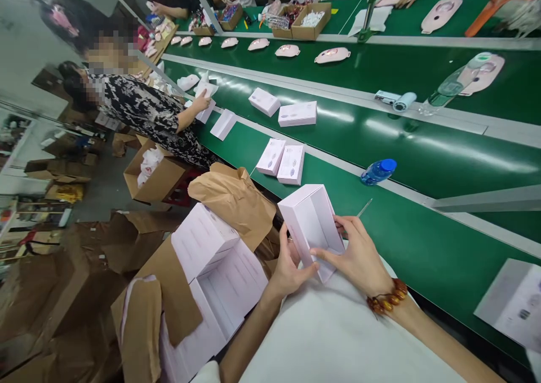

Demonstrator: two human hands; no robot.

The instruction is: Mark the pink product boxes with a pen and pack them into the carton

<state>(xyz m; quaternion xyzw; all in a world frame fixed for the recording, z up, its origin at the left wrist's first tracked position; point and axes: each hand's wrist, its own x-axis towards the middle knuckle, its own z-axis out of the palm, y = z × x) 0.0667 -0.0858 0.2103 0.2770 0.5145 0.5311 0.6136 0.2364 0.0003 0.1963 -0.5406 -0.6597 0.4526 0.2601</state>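
Head view: your left hand (291,269) and right hand (359,256), both partly curled, hold the open pale box (313,222) near your white top (333,332), beside the green bench (422,248); press evenly with both, since it could buckle

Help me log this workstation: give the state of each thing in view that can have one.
Held box: open, inside showing
Left hand: gripping held box
Right hand: gripping held box
Nearer box pair: closed
Near carton: open, contents showing
Far carton: open, contents showing
Blue-capped bottle: closed
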